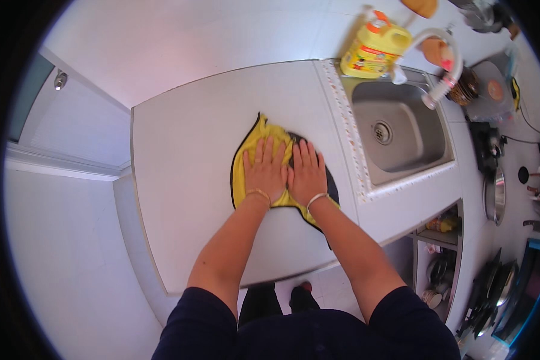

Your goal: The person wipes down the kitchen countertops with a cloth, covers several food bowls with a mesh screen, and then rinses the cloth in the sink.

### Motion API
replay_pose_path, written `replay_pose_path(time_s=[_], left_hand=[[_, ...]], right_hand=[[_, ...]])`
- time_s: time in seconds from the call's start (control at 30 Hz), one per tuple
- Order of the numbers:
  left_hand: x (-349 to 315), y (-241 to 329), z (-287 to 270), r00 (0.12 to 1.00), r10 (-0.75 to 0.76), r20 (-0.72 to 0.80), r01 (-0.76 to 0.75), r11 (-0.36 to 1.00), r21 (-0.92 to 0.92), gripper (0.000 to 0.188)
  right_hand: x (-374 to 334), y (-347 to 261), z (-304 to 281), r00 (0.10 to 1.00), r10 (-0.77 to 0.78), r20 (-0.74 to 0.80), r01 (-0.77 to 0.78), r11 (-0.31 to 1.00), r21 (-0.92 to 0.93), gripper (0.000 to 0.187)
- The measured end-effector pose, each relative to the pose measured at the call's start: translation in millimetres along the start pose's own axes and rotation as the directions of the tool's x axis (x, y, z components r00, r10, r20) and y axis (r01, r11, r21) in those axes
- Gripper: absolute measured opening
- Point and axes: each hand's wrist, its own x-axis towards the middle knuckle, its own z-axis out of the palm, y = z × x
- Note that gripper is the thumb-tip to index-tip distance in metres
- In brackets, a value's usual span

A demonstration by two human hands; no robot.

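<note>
A yellow and dark grey cloth point(239, 180) with black edging lies spread on the white countertop point(186, 156). My left hand point(266, 171) rests flat on its yellow part, fingers stretched forward and slightly apart. Beside it, my right hand point(307, 175) presses flat across the yellow and grey parts. The two thumbs meet or nearly meet in the middle. One corner of the cloth points away from me, and another trails toward the counter's front edge under my right forearm. Neither hand grips anything.
A steel sink point(396, 135) with a curved white faucet point(453, 54) is set in at the right. Behind it stands a yellow jug point(373, 51) with an orange pump top. Open shelves point(441, 264) lie below the counter. A white door point(78, 114) is at the left.
</note>
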Motion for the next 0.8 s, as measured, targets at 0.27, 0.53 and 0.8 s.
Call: replay_pose_path(time_s=[0.27,0.53,0.8], left_hand=[[65,-139,-17,0.968,-0.251,-0.014,0.251,0.963,0.096,0.049],[-94,-180,-34,0.818,-0.575,-0.022,0.546,0.763,0.346,0.054],[-202,-8,1,0.826,-0.561,0.053,0.518,0.793,0.32,0.059]], right_hand=[[143,-96,48,0.992,-0.115,-0.047,0.114,0.993,-0.009,0.056],[58,-199,50,0.87,-0.462,0.171,0.446,0.886,0.127,0.055],[-92,-81,3,0.781,-0.595,0.191,0.508,0.783,0.358,0.055]])
